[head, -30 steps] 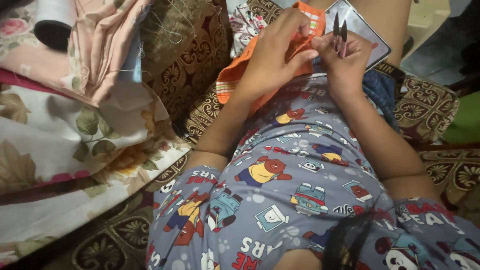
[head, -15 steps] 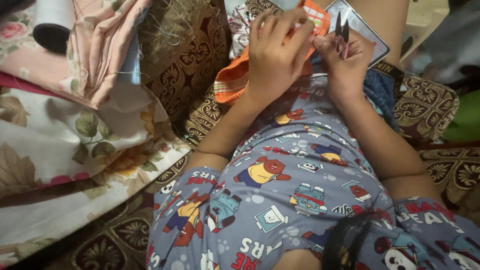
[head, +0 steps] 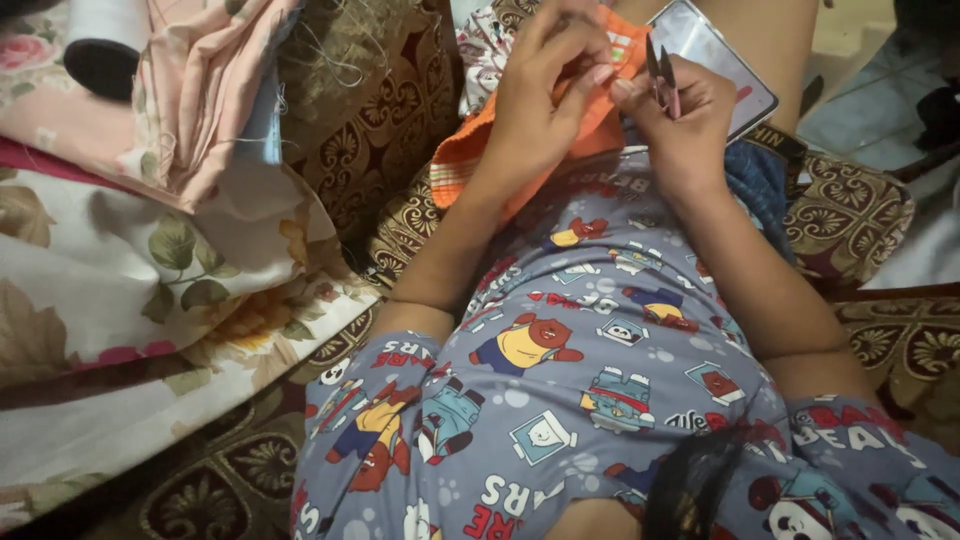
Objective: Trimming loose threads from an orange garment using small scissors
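Nearest me, the grey cartoon-print shirt (head: 600,380) fills the lower frame, both forearms running up and away from it. Further up, the left hand (head: 545,95) curls over the orange cloth (head: 480,165), fingers pinching its upper edge against the lap. Just beside it, the right hand (head: 680,120) is closed around small thread snips (head: 662,72), blades pointing up. How much of the edge is trimmed I cannot tell; I judge the work as midway. Beyond the hands, a phone (head: 735,75) lies on the leg; far left, floral fabrics (head: 120,290) are piled
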